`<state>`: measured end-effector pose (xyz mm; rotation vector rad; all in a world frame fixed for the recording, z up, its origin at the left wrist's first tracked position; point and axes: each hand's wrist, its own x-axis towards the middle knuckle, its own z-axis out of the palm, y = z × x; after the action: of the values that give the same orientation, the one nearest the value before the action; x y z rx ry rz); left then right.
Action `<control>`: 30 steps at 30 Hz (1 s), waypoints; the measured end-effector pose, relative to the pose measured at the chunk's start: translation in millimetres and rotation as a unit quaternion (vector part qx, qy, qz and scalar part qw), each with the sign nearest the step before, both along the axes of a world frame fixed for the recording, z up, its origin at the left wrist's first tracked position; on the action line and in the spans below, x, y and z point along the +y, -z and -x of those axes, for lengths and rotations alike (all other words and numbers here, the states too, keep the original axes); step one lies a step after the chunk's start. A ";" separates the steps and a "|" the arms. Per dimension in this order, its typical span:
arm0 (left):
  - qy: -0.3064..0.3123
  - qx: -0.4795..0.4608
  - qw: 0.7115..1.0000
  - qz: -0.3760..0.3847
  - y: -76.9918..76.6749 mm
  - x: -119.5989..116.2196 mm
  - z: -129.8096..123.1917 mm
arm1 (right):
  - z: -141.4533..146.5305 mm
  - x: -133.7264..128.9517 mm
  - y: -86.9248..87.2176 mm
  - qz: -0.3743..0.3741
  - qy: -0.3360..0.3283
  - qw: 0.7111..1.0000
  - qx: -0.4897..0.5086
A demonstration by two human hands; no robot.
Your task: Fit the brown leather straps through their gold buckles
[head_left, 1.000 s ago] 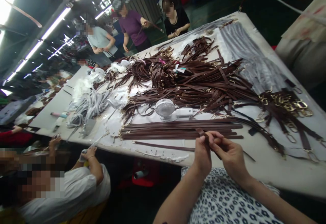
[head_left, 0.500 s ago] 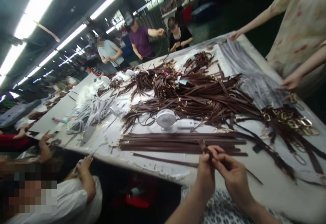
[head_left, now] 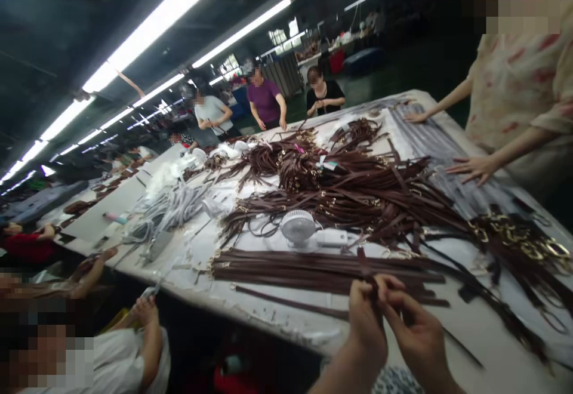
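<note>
In the head view, my left hand (head_left: 367,316) is closed around a brown leather strap (head_left: 364,262), whose end sticks up above the fingers. My right hand (head_left: 409,316) pinches the same strap just beside the left one, over the table's near edge. What the fingertips do to the strap is hidden between them. Behind my hands lies a row of straight brown straps (head_left: 286,268) with metal fittings at their left ends. One single strap (head_left: 286,301) lies apart, in front of that row, and runs toward my left hand.
A small white fan (head_left: 298,227) lies beyond the row. Past it is a large heap of brown straps (head_left: 331,203) with gold-coloured buckles. Grey wrapped strips (head_left: 170,206) lie left. A co-worker (head_left: 514,101) stands at the right edge; another person (head_left: 129,340) sits at the left.
The view has tilted up and shifted, so the table sits lower in it. My hands keep hold of the strap. The co-worker's near hand at right now lies flat on the grey strips.
</note>
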<state>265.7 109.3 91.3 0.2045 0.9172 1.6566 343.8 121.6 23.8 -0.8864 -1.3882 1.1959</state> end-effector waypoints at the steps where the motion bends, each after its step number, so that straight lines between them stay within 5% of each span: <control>1: 0.003 -0.002 1.000 -0.001 -5.0 1.9 -1.1 | -1.1 -2.3 -3.2 0.026 -0.002 1.000 -0.008; 12: 0.012 0.035 0.999 -0.035 3.6 -9.3 -12.2 | -1.5 -8.3 -20.0 0.134 -0.012 0.991 0.023; 16: -0.003 0.156 0.987 -0.025 16.6 -17.4 -10.5 | -5.0 1.2 -15.2 0.215 -0.052 0.972 0.083; 19: 0.021 0.158 0.987 -0.034 21.9 -20.1 -4.7 | -8.5 5.2 -8.6 0.251 -0.097 0.958 0.101; 25: -0.082 0.035 0.993 0.074 15.1 -16.6 -9.6 | -9.3 4.5 -8.3 0.072 -0.040 0.996 -0.037; 30: -0.158 -0.069 0.979 0.106 9.0 -9.6 -13.3 | -5.8 3.1 -8.3 -0.097 -0.051 0.993 -0.047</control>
<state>279.0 99.7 82.4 -0.2100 1.0521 1.8198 349.7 124.8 32.0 -0.7498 -1.6121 1.0840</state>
